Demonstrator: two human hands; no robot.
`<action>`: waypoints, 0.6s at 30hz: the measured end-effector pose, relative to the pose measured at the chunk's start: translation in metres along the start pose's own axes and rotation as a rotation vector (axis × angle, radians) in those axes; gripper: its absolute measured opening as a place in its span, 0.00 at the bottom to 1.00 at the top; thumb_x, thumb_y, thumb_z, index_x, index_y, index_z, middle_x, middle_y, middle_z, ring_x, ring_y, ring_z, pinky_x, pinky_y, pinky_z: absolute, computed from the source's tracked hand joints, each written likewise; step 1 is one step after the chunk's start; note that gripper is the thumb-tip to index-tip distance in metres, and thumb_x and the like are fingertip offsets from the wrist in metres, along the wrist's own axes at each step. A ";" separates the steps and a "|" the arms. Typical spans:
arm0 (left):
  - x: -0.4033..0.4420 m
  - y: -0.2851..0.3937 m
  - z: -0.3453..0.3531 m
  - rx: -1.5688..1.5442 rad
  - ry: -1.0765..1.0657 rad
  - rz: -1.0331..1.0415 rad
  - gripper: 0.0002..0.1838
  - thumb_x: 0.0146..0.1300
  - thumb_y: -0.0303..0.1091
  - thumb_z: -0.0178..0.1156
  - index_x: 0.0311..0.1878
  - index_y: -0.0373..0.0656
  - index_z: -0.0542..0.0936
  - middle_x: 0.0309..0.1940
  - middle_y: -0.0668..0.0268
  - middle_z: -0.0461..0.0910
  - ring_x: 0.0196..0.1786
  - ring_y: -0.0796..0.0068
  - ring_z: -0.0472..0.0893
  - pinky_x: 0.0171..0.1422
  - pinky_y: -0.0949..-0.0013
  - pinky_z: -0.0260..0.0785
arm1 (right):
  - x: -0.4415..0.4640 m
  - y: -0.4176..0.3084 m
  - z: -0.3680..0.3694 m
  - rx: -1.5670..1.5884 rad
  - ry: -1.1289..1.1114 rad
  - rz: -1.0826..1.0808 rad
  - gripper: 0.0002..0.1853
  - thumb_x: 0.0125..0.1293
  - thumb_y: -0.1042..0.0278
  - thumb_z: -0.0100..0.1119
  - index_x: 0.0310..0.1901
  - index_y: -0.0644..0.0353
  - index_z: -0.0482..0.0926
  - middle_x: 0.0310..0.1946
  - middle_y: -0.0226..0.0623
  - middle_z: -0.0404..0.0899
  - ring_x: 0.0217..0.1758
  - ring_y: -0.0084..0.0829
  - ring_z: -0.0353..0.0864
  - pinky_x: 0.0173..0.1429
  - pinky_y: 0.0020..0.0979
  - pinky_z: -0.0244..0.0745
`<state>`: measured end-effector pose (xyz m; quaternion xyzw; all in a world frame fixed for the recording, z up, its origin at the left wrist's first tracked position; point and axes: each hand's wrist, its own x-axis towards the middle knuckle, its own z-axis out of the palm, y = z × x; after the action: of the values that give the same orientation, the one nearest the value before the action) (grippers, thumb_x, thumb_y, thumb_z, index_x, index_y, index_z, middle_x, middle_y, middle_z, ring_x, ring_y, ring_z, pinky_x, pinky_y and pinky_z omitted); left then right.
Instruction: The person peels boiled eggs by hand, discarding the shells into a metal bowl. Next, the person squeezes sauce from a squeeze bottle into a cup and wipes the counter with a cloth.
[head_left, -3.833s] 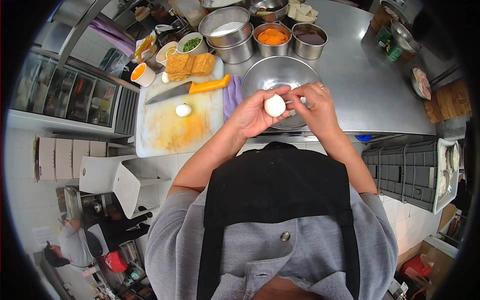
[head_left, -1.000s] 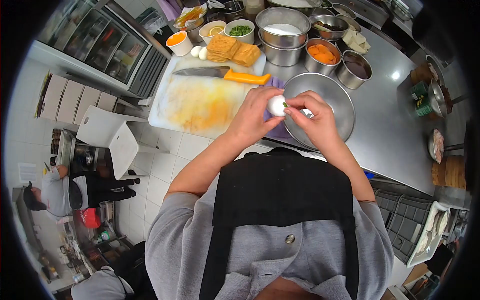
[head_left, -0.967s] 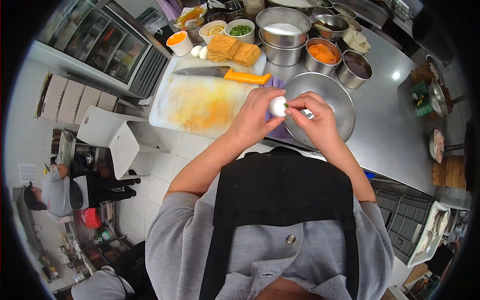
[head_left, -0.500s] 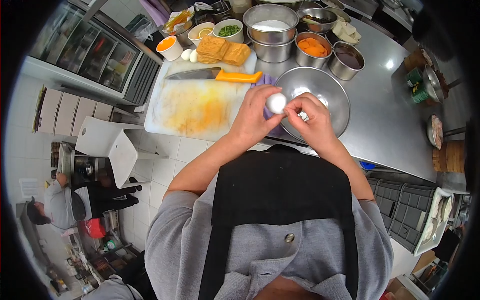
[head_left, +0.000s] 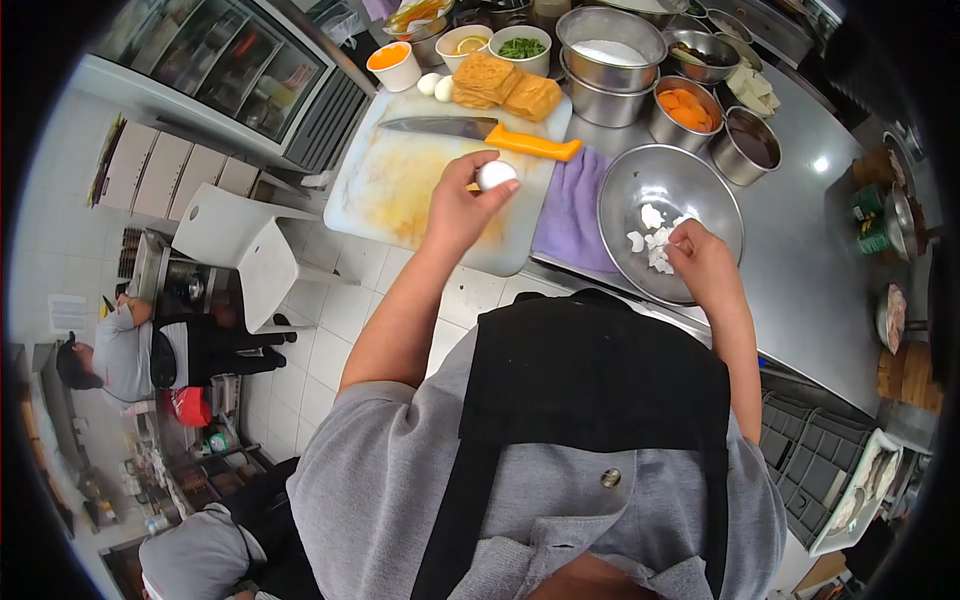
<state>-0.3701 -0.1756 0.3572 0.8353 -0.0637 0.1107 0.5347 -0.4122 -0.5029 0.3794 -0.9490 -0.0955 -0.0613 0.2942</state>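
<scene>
Right hand has moved to the bowl holding white shell pieces.

- Egg: white, rounded and seemingly whole, bright with light; how much shell covers it cannot be made out. It is held at the fingertips of the left hand, the thumb along its near right side and the forefinger curled round its far left side.
- Eggshell pieces: white, broken and uneven, loosely clustered just left of the fingertips of the right hand. Some overlap; one lies slightly apart, farther left of those fingers.
- Bowl: round, shiny metal, upright, beneath the right fingers and well apart from the left ones, holding the shell.
</scene>
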 end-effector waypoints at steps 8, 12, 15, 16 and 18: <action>-0.008 0.004 -0.009 -0.737 -0.106 -0.503 0.21 0.74 0.41 0.50 0.64 0.41 0.68 0.49 0.59 0.77 0.53 0.65 0.79 0.57 0.66 0.76 | 0.006 0.024 0.001 0.214 -0.050 0.003 0.08 0.62 0.75 0.55 0.41 0.66 0.81 0.35 0.48 0.81 0.40 0.46 0.82 0.49 0.38 0.75; -0.015 0.000 -0.014 -0.849 -0.125 -0.588 0.23 0.72 0.38 0.53 0.65 0.39 0.65 0.51 0.55 0.76 0.55 0.62 0.78 0.65 0.64 0.72 | 0.009 0.023 0.000 0.232 -0.082 0.071 0.09 0.63 0.72 0.55 0.42 0.64 0.81 0.37 0.49 0.82 0.42 0.44 0.82 0.47 0.38 0.75; -0.019 -0.010 -0.017 -0.828 -0.143 -0.569 0.24 0.69 0.32 0.56 0.65 0.38 0.65 0.53 0.57 0.75 0.55 0.63 0.78 0.66 0.64 0.72 | 0.010 0.017 -0.002 0.184 -0.043 0.048 0.07 0.63 0.70 0.58 0.39 0.64 0.79 0.33 0.47 0.82 0.37 0.42 0.82 0.42 0.37 0.75; -0.021 -0.008 -0.017 -0.750 -0.148 -0.532 0.24 0.68 0.30 0.57 0.66 0.38 0.65 0.53 0.59 0.75 0.54 0.65 0.78 0.65 0.65 0.72 | 0.011 0.013 -0.005 0.190 -0.060 0.077 0.07 0.62 0.70 0.59 0.38 0.64 0.78 0.30 0.45 0.82 0.34 0.40 0.82 0.39 0.36 0.75; -0.024 -0.008 -0.021 -0.591 -0.107 -0.492 0.26 0.65 0.28 0.61 0.65 0.39 0.66 0.54 0.63 0.74 0.52 0.69 0.78 0.62 0.66 0.73 | 0.013 0.007 -0.005 0.219 -0.096 0.079 0.06 0.62 0.70 0.60 0.36 0.64 0.78 0.28 0.43 0.81 0.30 0.38 0.82 0.36 0.35 0.74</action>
<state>-0.3941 -0.1538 0.3523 0.6402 0.0818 -0.0876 0.7588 -0.3987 -0.5090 0.3817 -0.9160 -0.0781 0.0068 0.3935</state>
